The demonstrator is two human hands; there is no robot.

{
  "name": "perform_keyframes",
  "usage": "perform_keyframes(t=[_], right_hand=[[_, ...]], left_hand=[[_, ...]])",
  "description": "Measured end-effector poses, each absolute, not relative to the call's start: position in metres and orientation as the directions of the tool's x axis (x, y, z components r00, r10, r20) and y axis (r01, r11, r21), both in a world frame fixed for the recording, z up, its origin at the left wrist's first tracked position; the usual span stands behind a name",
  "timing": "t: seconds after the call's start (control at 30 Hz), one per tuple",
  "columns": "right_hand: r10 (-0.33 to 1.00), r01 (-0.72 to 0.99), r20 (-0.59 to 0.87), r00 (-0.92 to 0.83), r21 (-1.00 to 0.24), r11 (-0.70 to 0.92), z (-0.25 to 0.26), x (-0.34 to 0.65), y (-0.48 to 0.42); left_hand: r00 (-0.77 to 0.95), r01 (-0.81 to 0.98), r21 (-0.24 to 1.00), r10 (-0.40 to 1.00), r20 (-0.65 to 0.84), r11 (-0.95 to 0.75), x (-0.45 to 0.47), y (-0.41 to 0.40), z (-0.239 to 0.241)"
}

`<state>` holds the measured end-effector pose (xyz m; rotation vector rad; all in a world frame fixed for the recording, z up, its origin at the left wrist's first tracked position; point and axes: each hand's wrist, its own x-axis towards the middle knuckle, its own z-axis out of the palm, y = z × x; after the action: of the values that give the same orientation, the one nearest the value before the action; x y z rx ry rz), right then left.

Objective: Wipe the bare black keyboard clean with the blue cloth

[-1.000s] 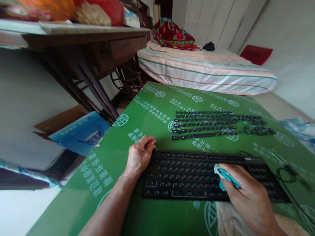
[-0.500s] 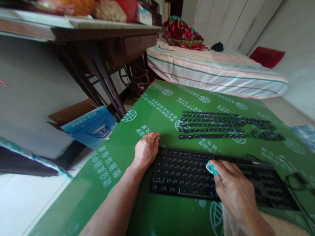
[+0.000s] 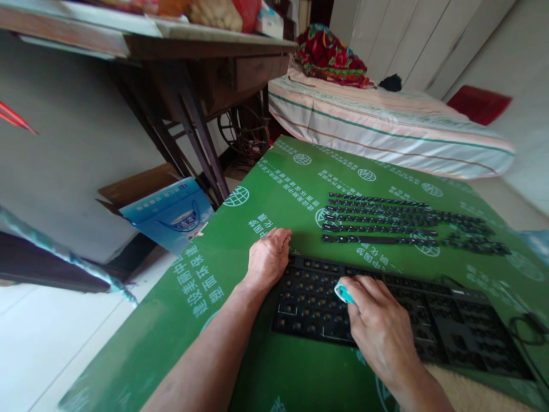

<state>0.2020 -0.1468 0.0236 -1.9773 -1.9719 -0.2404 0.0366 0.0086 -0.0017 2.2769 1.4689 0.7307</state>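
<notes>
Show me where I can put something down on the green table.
Bare green table runs between the left hand and the table's left edge. Another bare patch lies between the loose keys and the bed. It's crowded at those keys, the keyboard, the right hand with its cloth, and the cable.

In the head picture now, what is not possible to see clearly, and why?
Head view: part of the teal cloth, hidden by the right hand.
Head view: part of the keyboard, behind that hand.
Head view: markings on the loose keycaps, too small.
Head view: where the cable continues, cut off by the right edge.
</notes>
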Motion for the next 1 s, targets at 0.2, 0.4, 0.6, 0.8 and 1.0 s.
perform_keyframes(t=[0.2,0.4,0.6,0.8,1.0], right_hand=[[0.948,0.991,0.320,0.000,-0.129,0.043,0.026,0.186,-0.139],[0.961,0.989,0.277,-0.013,-0.139,0.054,0.029,0.173,-0.131],[0.949,0.964,0.312,-0.054,-0.233,0.131,0.029,0.173,-0.126],[0.958,0.947,0.275,-0.084,-0.276,0.163,0.036,0.163,-0.116],[0.987,0.965,0.145,-0.064,-0.242,0.098,0.043,0.162,-0.116]], left_hand=[[0.341,0.736,0.540,0.913,0.225,-0.408,0.037,0.008,-0.001],[0.343,0.734,0.543,0.912,0.223,-0.409,0.037,0.008,0.000],[0.331,0.721,0.562,0.914,0.235,-0.405,0.037,0.010,-0.004],[0.321,0.715,0.573,0.916,0.239,-0.400,0.037,0.011,-0.005],[0.309,0.712,0.584,0.921,0.237,-0.390,0.037,0.011,-0.004]])
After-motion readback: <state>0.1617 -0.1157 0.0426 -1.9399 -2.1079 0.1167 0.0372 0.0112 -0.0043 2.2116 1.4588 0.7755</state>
